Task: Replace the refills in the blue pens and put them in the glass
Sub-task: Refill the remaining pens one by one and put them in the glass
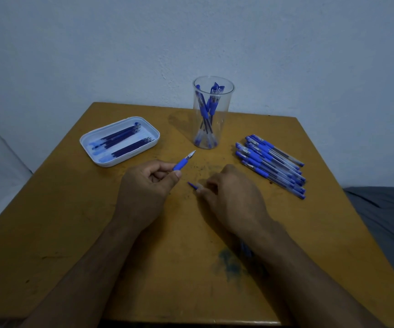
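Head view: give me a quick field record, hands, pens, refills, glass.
left hand: grips a pen grip section, blue sleeve, metal tip pointing away toward the glass
right hand: pinches a pen barrel, blue refill end sticking out toward the left hand
glass: upright at table's far centre, several blue pens inside
loose pens: pile lying on the table right of the glass
tray: white, left of the glass, holds dark blue refills
table: yellow-brown, blue ink stain near the right forearm
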